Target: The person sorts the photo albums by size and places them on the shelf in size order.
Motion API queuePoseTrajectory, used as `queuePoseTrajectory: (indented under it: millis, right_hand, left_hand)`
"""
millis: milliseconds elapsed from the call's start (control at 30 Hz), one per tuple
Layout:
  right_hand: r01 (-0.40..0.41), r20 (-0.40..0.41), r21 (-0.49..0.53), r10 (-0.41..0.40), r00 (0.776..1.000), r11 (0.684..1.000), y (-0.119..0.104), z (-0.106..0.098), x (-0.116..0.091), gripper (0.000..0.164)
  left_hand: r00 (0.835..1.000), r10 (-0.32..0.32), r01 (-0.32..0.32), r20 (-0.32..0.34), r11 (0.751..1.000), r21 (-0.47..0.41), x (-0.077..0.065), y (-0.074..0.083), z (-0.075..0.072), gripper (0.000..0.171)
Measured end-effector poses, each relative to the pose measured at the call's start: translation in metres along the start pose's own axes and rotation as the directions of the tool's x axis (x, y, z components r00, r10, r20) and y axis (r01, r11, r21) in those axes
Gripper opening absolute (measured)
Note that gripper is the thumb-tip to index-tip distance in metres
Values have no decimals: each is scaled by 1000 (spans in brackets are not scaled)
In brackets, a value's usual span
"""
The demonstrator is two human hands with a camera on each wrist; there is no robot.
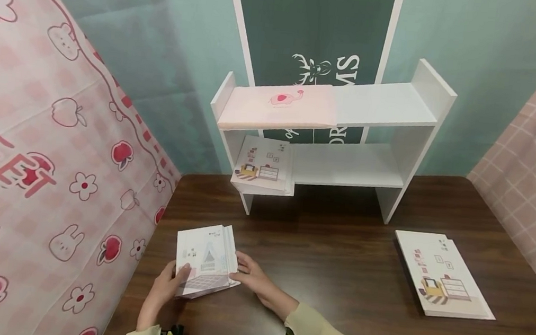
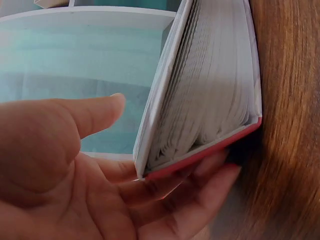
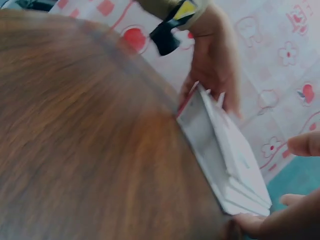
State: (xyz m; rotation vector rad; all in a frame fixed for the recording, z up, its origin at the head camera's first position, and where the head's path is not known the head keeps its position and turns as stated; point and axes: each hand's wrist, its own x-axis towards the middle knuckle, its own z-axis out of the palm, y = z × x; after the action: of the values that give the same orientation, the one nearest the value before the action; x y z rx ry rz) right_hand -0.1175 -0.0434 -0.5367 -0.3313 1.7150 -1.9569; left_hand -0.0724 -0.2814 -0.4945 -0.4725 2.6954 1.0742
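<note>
A thick white hardcover book (image 1: pixel 207 255) with a tent drawing on its cover is held just over the left part of the table, its layered edges uneven. My left hand (image 1: pixel 166 286) grips its near left corner. In the left wrist view, fingers (image 2: pixel 200 195) lie under the reddish spine edge, and the thumb stands off the cover. My right hand (image 1: pixel 255 278) touches the book's right edge. The right wrist view shows its fingertips (image 3: pixel 250 222) at a lower corner and the thumb apart from the cover.
A white two-tier shelf (image 1: pixel 349 166) stands at the back. On it lie a pink elephant-print item (image 1: pixel 278 104), above, and another white book (image 1: pixel 263 162), below. A third white book (image 1: pixel 442 276) lies on the brown table (image 1: pixel 336 258) at right. Patterned cloth (image 1: pixel 57 170) hangs along the left.
</note>
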Motion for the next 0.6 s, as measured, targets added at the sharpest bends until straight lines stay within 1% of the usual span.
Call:
queuePoseTrajectory:
  millis: [100, 167, 300, 367, 500, 533, 600]
  right_hand:
    - [-38, 32, 0, 38, 999, 999, -4, 0, -2, 66]
    - [-59, 35, -1, 59, 998, 998, -6, 2, -2, 66]
    - [-100, 39, 61, 98, 994, 993, -8, 2, 2, 65]
    - [-115, 38, 110, 111, 993, 987, -7, 1, 4, 66]
    - [-116, 16, 168, 115, 993, 979, -6, -2, 8, 67]
    - [-118, 9, 177, 119, 993, 977, -5, -3, 9, 67]
    - [-128, -1, 178, 130, 991, 976, -4, -5, 10, 67]
  left_hand:
    - [1000, -4, 4, 11, 1000, -10, -2, 0, 1, 71]
    - [1000, 3, -3, 11, 1000, -18, -3, 0, 2, 72]
    - [1000, -16, 17, 11, 998, -59, -3, 0, 3, 71]
    - [1000, -20, 22, 20, 993, -116, -3, -1, 4, 70]
    - [999, -19, 27, 32, 965, -261, -1, -4, 7, 66]
    - [999, -4, 13, 33, 958, -285, -1, -5, 8, 65]
    - [1000, 16, -8, 26, 951, -308, -1, -6, 9, 63]
